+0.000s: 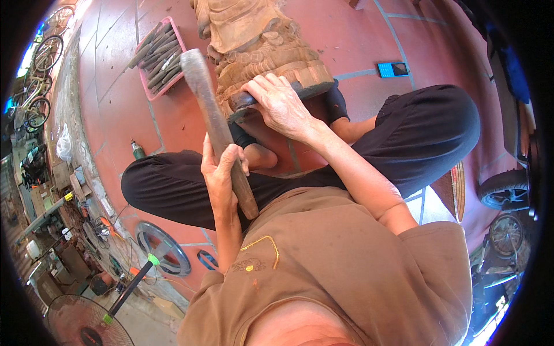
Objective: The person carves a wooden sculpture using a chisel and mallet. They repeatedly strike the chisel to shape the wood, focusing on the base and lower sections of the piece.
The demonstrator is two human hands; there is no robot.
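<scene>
My left hand [221, 167] is closed around a long wooden club-shaped mallet [214, 115]. Its thicker, worn end points up and away, and the lower end lies against my shirt. A brown carved wooden statue [262, 49] lies in front of me, its broad base toward me and its far end cut off by the view's top. My right hand [283, 109] rests on the near edge of that base, with bent fingers gripping its dark rim. The undersides of those fingers are hidden. My feet, in dark coverings, flank the base.
A pink tray [151, 92] full of dark-handled tools stands to the left on red tiles. A phone [392, 70] lies at the right. A small green bottle [137, 150] is beside my left knee. A fan [86, 323], a round dark-rimmed object [187, 266] and bicycles [47, 55] are along the left.
</scene>
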